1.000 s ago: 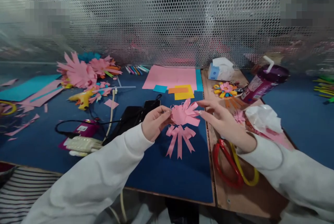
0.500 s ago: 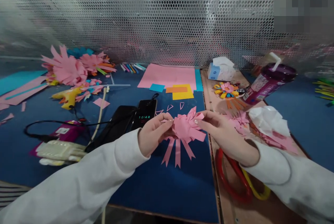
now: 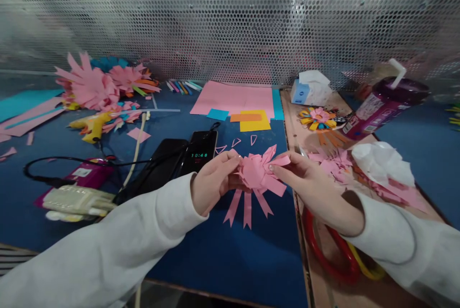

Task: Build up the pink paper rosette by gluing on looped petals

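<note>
A pink paper flower is held between my two hands above the blue table. Three notched pink strips hang from its lower side toward me. My left hand grips the flower's left edge, thumb on top and the other fingers partly hidden behind it. On the right side, my right hand pinches a pink petal strip between thumb and fingers. Just beyond the flower lie small pink triangular loops. Pink, yellow and blue paper sheets are farther back.
Left: phones, yellow glue gun, white gloves, finished paper flowers. Right: red-handled tool under my right forearm, paper scraps, crumpled tissue, purple cup, tissue box. A perforated metal panel stands behind.
The petal strip at my right fingers now points farther out to the right. My right hand has shifted slightly right, and the whole view has moved a little.
</note>
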